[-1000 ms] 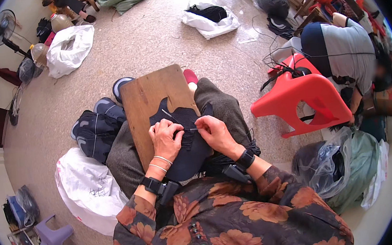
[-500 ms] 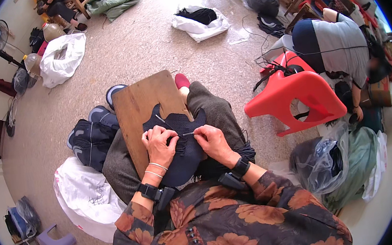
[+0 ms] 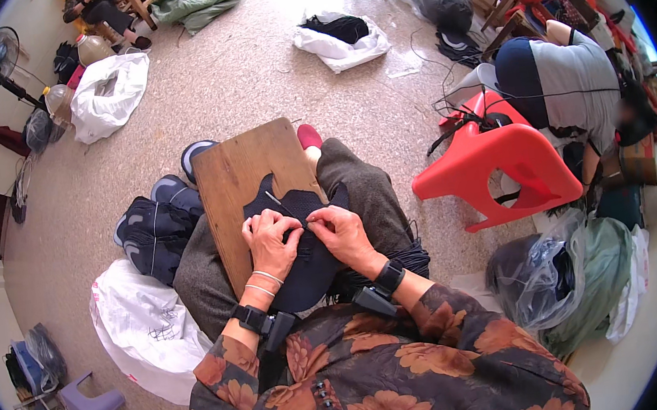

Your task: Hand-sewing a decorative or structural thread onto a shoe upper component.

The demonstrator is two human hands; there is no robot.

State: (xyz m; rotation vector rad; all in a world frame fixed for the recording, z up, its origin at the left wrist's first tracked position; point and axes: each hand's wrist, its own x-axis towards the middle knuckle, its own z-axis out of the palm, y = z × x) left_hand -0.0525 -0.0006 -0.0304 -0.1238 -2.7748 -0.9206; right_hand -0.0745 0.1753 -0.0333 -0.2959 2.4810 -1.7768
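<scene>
A dark navy fabric piece (image 3: 304, 278), cut in a curved shape like a shoe upper, lies over a wooden board (image 3: 247, 153) across my lap. Over its middle, my left hand (image 3: 272, 241) is closed in a pinch on a thin black cord. My right hand (image 3: 341, 234) pinches the cord too, its fingertips almost meeting the left ones. The cord is mostly hidden by the fingers. A slim tool with a pale tip (image 3: 272, 198) slants up beside the left fingers; whether that hand holds it, I cannot tell.
Tied navy and grey shoe pieces (image 3: 152, 238) and a white sack (image 3: 145, 328) lie left. A red stool (image 3: 493, 168) stands right, near a bending person (image 3: 563, 76). Plastic bags (image 3: 540, 271) sit below it; black cords (image 3: 406, 261) hang by my right thigh.
My right hand has moved left, closing the gap across which the cord was stretched between both hands. My left hand keeps its pinch over the fabric.
</scene>
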